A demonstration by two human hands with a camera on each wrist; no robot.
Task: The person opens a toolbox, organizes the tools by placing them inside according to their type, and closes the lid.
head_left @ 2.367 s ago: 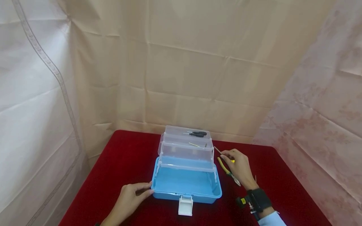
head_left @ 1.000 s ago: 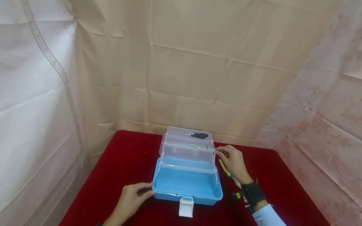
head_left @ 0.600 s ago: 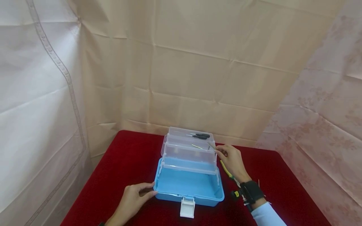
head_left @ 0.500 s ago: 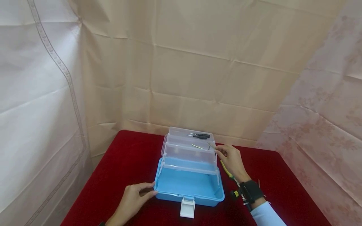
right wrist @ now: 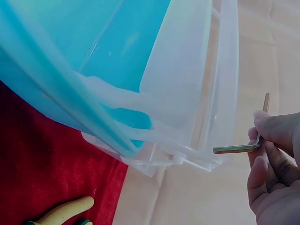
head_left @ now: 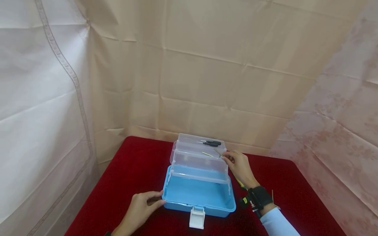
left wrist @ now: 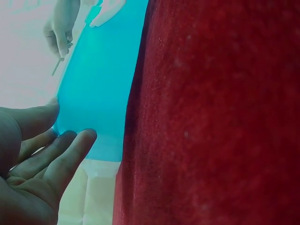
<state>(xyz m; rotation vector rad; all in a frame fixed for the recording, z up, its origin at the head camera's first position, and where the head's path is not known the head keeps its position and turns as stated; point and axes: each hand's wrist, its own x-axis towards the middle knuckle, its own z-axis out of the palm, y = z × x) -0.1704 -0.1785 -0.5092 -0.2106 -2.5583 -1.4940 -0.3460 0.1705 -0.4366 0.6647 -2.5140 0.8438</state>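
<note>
A blue rectangular plastic box (head_left: 196,192) is pinched, seemingly steadied, at eight o'clock by the left hand (head_left: 139,208); an L-shaped brassy metal key (right wrist: 234,149), by the right hand (head_left: 240,166).

Right of the blue toolbox (head_left: 178,206), can make out just a sliver of the pliers (head_left: 241,184) past the right hand (head_left: 240,167) in the head view. Farther right of the toolbox, cannot identify a thin stick (head_left: 272,195), too small. Beside the toolbox, in the right wrist view, lose part of the L-shaped key (right wrist: 234,149) behind the thumb (right wrist: 276,130). In the left wrist view, lose part of the toolbox beyond the top edge.
</note>
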